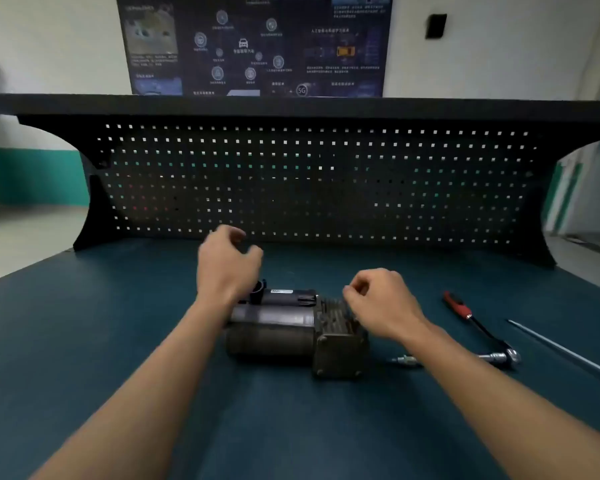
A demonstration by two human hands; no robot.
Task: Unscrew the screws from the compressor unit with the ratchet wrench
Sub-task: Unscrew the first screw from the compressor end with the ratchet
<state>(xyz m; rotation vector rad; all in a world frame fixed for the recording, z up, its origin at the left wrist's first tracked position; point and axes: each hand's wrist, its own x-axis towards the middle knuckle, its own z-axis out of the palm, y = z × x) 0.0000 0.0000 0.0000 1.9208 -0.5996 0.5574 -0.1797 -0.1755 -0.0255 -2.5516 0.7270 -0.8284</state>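
We see a dark blue-green worktop (84,341) filling the lower half of the view. A black pegboard panel (312,181) stands along its far edge, and a dark poster (257,46) hangs on the wall above it.

The compressor unit (284,327) lies on its side near the middle of the worktop. Its black cylindrical body points left, and its finned metal block and square end plate point right.

Two bare forearms reach in from the bottom edge. The left hand (227,268) hovers above the far left end of the unit, its fingers loosely curled and grasping nothing. The right hand (383,303) hangs over the finned end with its fingers (355,285) drawn in towards the thumb. The picture is too blurred for us to tell whether they pinch anything.

The ratchet wrench (459,305) lies on the worktop to the right of the unit, apart from both hands. Its red handle points away from us and its metal head is nearer to us. Further right lies a long thin rod (561,350). A small metal fitting (406,361) rests between the end plate and the wrench head.
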